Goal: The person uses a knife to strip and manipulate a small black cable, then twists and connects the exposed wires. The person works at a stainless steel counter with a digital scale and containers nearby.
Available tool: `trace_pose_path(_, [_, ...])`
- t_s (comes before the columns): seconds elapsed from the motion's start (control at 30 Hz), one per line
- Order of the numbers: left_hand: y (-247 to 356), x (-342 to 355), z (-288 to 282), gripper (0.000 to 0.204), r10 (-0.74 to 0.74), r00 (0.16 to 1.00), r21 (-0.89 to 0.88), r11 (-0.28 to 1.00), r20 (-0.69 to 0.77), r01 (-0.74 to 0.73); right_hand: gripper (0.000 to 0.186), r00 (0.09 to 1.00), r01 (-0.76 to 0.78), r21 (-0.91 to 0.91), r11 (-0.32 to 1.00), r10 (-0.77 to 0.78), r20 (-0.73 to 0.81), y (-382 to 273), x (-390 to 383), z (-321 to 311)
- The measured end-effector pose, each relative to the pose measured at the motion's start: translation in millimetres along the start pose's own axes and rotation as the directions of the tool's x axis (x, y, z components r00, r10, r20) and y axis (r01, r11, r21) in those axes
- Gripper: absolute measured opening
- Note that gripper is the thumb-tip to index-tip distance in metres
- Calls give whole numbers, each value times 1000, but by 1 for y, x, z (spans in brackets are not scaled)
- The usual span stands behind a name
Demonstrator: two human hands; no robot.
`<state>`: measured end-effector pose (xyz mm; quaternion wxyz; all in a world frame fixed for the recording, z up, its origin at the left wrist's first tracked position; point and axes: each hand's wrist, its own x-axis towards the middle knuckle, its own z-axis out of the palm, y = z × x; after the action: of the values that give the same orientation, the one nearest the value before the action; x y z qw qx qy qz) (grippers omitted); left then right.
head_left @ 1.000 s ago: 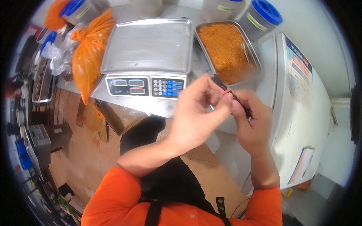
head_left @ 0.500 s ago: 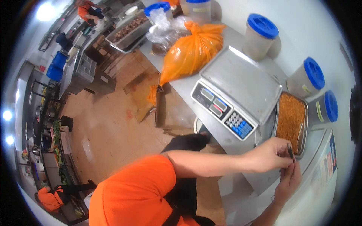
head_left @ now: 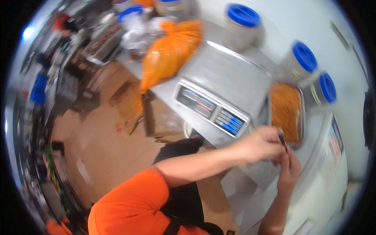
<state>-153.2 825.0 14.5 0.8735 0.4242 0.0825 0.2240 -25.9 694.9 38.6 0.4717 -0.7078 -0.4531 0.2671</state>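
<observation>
My left hand (head_left: 261, 145) reaches across from the left with its fingers closed around a slim dark stick-like object (head_left: 281, 137), whose exact kind is blurred. Just to its right, my right hand (head_left: 289, 166) meets it; those fingers are bent together at the lower end of the same object, and what they pinch is partly hidden. Beyond both hands lies a rectangular metal tray (head_left: 300, 117) filled with orange-brown crumbly food. Left of the tray stands a digital scale (head_left: 225, 78) with a bare steel platform.
An orange bag (head_left: 170, 53), tied and full, rests left of the scale. Blue-lidded containers (head_left: 243, 27) line the wall. At the right is a white appliance-like surface (head_left: 325, 156). A cardboard box (head_left: 160, 117) sits below the table edge; a steel pan of meat (head_left: 103, 41) stands far left.
The whole view has shifted, so the table things appear farther left and slightly higher, with more blur. Both hands stay together at the dark object near the tray.
</observation>
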Motion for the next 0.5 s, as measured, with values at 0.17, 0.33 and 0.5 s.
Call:
trace_pose_path(0.17, [5,-5,0,10,36,996,-70,997,-84,-42,16,988,-130,578,805,55,146,4,8,3])
trace_pose_path(0.33, [16,-4,12,12,-55,995,15,998,-85,56,18,976,-217,809,547,129,174,0,3,2])
trace_pose_path(0.5, [9,-2,9,11,-109,990,3,994,-92,110,24,927,-375,774,511,209,311,10,2,-10])
